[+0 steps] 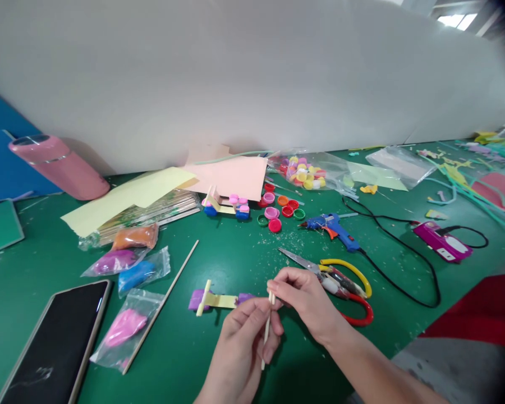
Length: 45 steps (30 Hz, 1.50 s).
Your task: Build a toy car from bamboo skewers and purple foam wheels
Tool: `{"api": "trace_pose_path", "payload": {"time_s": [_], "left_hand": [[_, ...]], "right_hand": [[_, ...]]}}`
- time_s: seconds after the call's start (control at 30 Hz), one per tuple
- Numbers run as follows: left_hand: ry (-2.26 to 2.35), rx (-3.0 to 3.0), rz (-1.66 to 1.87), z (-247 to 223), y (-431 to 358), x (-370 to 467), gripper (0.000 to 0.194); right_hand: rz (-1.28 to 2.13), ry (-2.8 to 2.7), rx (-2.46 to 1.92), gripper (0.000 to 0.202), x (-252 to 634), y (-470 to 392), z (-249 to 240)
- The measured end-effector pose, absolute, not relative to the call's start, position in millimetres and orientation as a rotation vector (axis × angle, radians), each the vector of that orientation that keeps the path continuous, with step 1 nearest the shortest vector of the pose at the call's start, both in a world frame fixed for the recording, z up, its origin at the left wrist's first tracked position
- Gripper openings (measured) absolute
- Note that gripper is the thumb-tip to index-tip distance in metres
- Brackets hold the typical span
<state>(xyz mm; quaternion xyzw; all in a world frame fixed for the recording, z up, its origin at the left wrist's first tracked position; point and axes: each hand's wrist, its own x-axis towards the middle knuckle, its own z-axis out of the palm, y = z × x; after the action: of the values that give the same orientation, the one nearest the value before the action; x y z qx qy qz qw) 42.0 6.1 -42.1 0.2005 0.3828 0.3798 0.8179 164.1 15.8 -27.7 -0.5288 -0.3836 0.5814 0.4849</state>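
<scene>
My left hand pinches a thin pale wooden stick that slants down past my fingers. At its upper end my right hand grips short stick pieces side by side with the long one. How they are joined is hidden by my fingertips. Just left of my hands lies a small model with a pale yellow strip, purple clay blocks and a stick across one end. Behind it stands a similar model with blue and pink clay. Scissors with yellow and red handles lie beyond my right hand.
A blue glue gun trails its cable to a purple power strip. Bottle caps cluster mid-table. Bagged clay, a long wooden stick and a phone lie at left. A pink bottle stands against the wall.
</scene>
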Motion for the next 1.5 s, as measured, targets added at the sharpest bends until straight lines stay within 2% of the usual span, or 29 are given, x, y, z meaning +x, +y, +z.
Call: {"api": "trace_pose_path", "payload": {"time_s": [0.57, 1.5], "left_hand": [[0.871, 0.446, 0.821, -37.6, 5.7, 43.8, 0.024], [0.876, 0.495, 0.867, -35.9, 2.8, 42.3, 0.017]], "right_hand": [[1.337, -0.967, -1.298, 0.023, 162.4, 15.0, -30.1], [1.273, -1.08, -1.377, 0.026, 159.5, 15.7, -33.0]]}}
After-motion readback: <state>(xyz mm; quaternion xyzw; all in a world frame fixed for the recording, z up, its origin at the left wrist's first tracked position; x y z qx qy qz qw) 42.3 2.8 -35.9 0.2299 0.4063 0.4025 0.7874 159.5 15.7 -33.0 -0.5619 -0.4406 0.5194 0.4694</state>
